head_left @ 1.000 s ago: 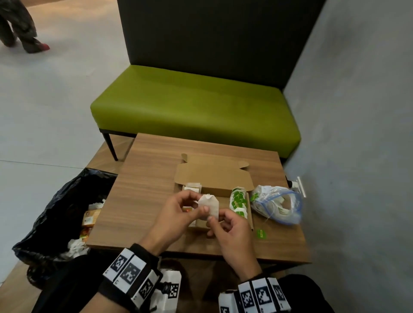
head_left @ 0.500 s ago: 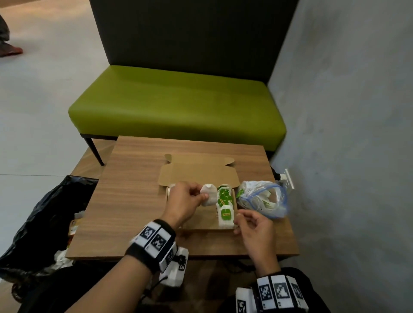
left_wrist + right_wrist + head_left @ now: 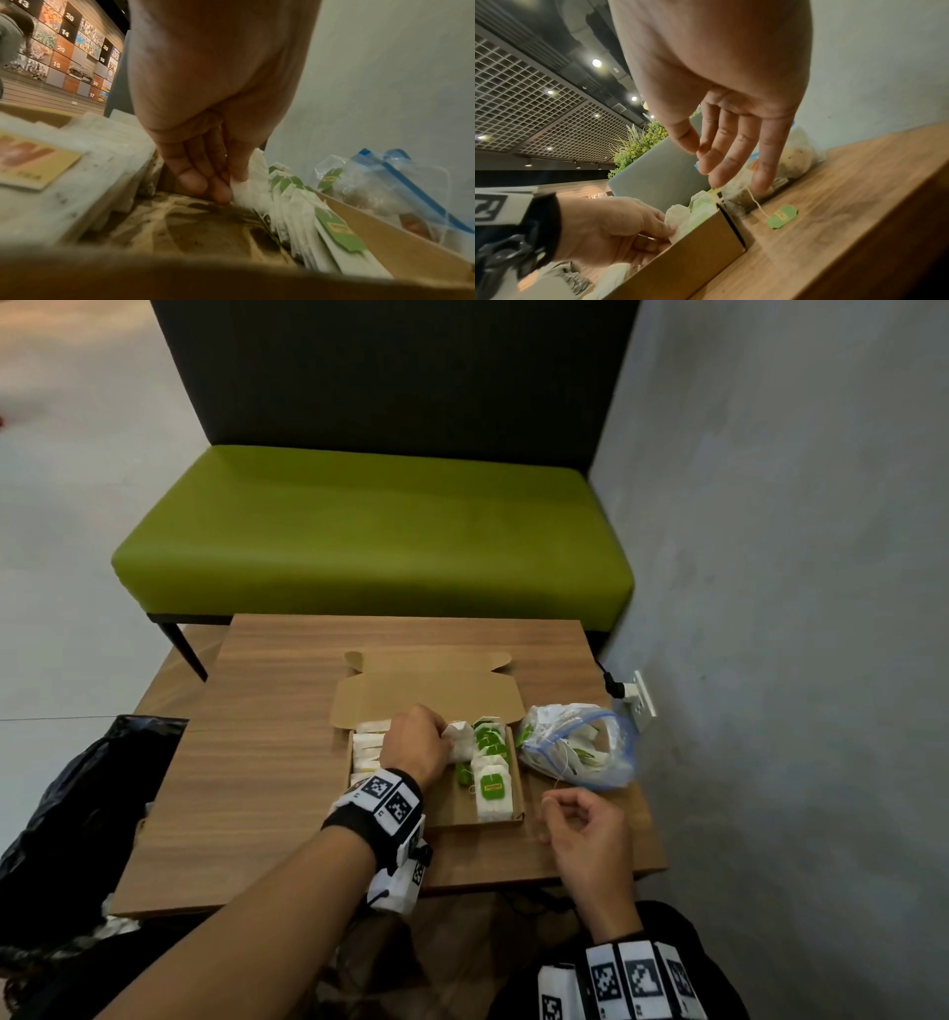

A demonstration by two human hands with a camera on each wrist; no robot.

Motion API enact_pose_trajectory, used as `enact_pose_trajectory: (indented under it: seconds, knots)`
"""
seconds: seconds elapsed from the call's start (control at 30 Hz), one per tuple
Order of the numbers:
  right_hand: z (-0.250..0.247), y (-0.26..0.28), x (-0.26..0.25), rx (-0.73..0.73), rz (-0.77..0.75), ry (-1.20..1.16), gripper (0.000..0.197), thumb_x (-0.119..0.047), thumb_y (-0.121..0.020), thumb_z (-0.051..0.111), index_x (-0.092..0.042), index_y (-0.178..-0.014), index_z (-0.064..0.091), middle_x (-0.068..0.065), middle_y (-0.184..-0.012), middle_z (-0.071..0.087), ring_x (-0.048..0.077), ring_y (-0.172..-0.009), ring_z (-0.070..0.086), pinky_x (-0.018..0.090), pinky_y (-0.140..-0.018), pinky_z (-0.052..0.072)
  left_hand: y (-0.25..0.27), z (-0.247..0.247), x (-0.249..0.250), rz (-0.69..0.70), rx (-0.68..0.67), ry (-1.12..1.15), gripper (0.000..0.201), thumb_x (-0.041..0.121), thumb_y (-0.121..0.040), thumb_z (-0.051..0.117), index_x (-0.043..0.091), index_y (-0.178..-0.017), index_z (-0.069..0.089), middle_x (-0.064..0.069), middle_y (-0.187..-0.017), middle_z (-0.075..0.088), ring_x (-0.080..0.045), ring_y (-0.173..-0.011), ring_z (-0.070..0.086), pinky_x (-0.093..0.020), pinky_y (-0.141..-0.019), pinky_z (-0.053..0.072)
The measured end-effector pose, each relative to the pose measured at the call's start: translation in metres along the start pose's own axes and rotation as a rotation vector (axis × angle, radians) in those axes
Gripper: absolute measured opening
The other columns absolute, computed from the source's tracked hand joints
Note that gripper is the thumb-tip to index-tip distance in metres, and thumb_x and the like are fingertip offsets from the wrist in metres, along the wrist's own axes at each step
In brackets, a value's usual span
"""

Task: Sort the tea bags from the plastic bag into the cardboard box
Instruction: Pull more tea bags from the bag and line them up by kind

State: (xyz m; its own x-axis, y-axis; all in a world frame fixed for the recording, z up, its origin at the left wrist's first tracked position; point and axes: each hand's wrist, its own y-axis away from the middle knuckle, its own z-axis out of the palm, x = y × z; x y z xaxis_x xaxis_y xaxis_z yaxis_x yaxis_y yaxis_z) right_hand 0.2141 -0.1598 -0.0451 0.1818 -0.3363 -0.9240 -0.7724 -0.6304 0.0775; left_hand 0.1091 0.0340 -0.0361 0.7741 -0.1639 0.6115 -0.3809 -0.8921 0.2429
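A tea bag [image 3: 460,741] is pinched by the left hand [image 3: 415,746] inside the box [image 3: 464,806], while the right hand [image 3: 583,824], fingers loosely spread, is held empty at the bag's [image 3: 577,746] 6 o'clock.

One cardboard box [image 3: 464,806], one plastic bag [image 3: 577,747], two hands, one wooden table [image 3: 267,762], one green bench [image 3: 369,531], one black bin bag [image 3: 77,793], one wall socket [image 3: 642,701]; tea bags overlap in rows, too packed to count exactly.

Green bench [image 3: 369,541], black bin bag [image 3: 77,803]
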Motion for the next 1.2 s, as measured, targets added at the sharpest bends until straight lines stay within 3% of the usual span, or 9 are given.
enact_pose_trajectory:
  seconds: [0.2,0.37,0.53,0.63,0.87,1.07,1.17,1.2]
  knots:
    - [-0.005,0.003,0.003,0.008,-0.01,0.008,0.011,-0.02,-0.089,0.07,-0.028,-0.082,0.071,-0.003,-0.075,0.073,0.014,-0.073,0.072,0.048,-0.07,0.061,0.001,-0.001,-0.001,0.005,0.074,-0.052,0.016,0.016,-0.09,0.064,0.008,-0.081,0.074,-0.013,-0.082,0.071,-0.032,-0.08,0.067,-0.033,-0.069,0.052]
    - [-0.001,0.003,0.003,0.0,-0.002,0.021,0.012,-0.02,-0.089,0.07,-0.028,-0.08,0.071,-0.003,-0.074,0.073,0.016,-0.071,0.071,0.049,-0.071,0.06,0.004,0.002,0.001,0.041,0.097,-0.219,0.014,0.012,-0.09,0.059,0.006,-0.083,0.069,-0.015,-0.086,0.069,-0.034,-0.08,0.066,-0.041,-0.07,0.057]
    - [0.0,0.005,0.003,0.003,-0.005,0.011,0.013,-0.02,-0.088,0.07,-0.028,-0.078,0.07,-0.002,-0.073,0.073,0.016,-0.07,0.071,0.049,-0.07,0.06,0.006,-0.008,0.003,0.058,0.155,-0.342,0.018,0.025,-0.092,0.063,0.007,-0.091,0.063,-0.01,-0.089,0.064,-0.029,-0.082,0.063,-0.039,-0.071,0.055]
    - [0.0,0.005,0.003,0.002,-0.007,0.013,0.013,-0.019,-0.088,0.07,-0.028,-0.079,0.07,-0.003,-0.074,0.073,0.016,-0.071,0.071,0.049,-0.071,0.061,0.007,-0.017,0.001,0.01,0.121,-0.362,0.023,0.029,-0.091,0.066,0.008,-0.096,0.06,-0.01,-0.095,0.063,-0.028,-0.087,0.062,-0.036,-0.071,0.051]
    - [0.006,0.004,0.002,-0.013,0.001,0.043,0.012,-0.02,-0.088,0.07,-0.028,-0.079,0.07,-0.003,-0.074,0.073,0.015,-0.071,0.071,0.048,-0.072,0.06,0.003,-0.003,0.0,-0.053,-0.026,-0.363,0.017,0.012,-0.095,0.051,0.006,-0.111,0.058,-0.015,-0.115,0.062,-0.031,-0.104,0.062,-0.04,-0.085,0.055]
    - [-0.002,-0.001,0.007,0.062,0.037,0.134,0.018,-0.018,-0.087,0.071,-0.031,-0.075,0.067,-0.005,-0.071,0.071,0.016,-0.066,0.07,0.048,-0.069,0.06,0.005,0.002,0.005,-0.058,-0.074,-0.303,0.018,0.011,-0.094,0.054,0.004,-0.11,0.058,-0.017,-0.115,0.064,-0.032,-0.104,0.063,-0.04,-0.085,0.055]
    - [-0.009,-0.006,0.003,0.067,0.093,0.179,0.004,-0.024,-0.087,0.072,-0.022,-0.089,0.07,-0.004,-0.074,0.07,0.015,-0.069,0.068,0.041,-0.07,0.059,0.009,-0.006,0.004,-0.054,-0.058,-0.29,0.017,0.012,-0.093,0.053,0.006,-0.108,0.058,-0.017,-0.114,0.062,-0.033,-0.103,0.062,-0.041,-0.084,0.054]
    - [-0.009,-0.008,0.002,0.047,0.122,0.206,0.015,-0.03,-0.087,0.073,-0.019,-0.097,0.07,-0.003,-0.075,0.07,0.014,-0.071,0.067,0.037,-0.07,0.058,0.012,-0.009,0.004,-0.044,-0.049,-0.286,0.015,0.012,-0.093,0.053,0.006,-0.105,0.057,-0.016,-0.113,0.062,-0.033,-0.101,0.062,-0.04,-0.081,0.054]
